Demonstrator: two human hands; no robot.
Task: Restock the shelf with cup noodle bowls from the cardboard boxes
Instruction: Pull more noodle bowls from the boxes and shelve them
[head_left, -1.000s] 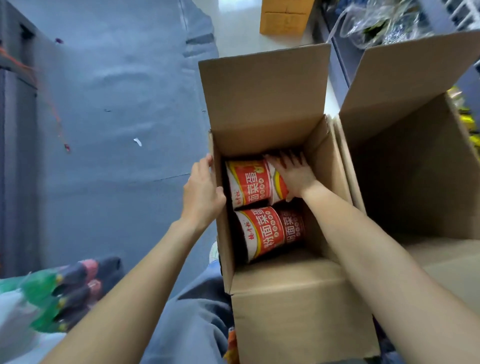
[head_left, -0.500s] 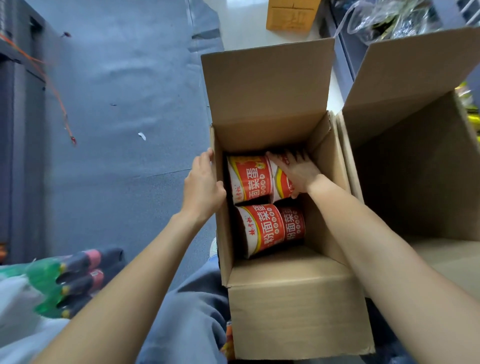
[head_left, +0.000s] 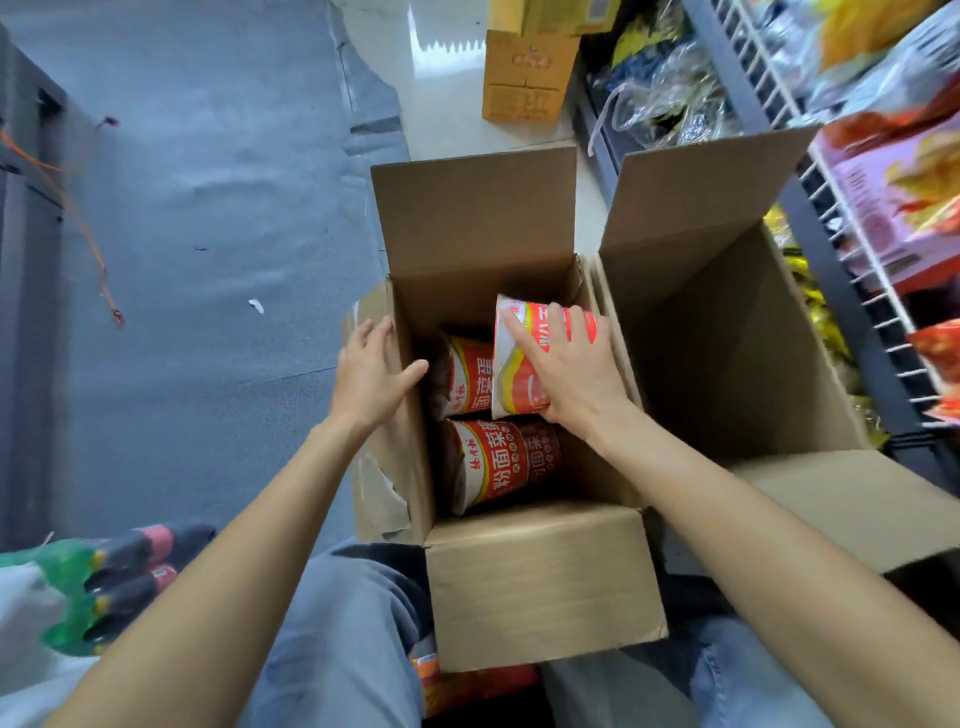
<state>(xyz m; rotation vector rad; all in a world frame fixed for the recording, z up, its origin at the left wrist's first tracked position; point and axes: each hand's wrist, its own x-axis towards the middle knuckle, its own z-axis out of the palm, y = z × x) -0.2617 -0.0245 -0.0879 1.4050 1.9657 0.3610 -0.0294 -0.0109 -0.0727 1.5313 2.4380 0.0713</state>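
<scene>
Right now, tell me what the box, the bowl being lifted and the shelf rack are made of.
Box: brown corrugated cardboard, matte, torn edge.
Bowl: likely paper or foam under glossy printed film; it shines.
Shelf rack: white wire, probably coated metal.

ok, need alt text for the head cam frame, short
Seen from above, the right hand grips a red noodle bowl and lifts it from an open cardboard box, where more bowls lie on their sides. The left hand rests on the box's left wall; a second open box and a wire shelf stand to the right.
</scene>
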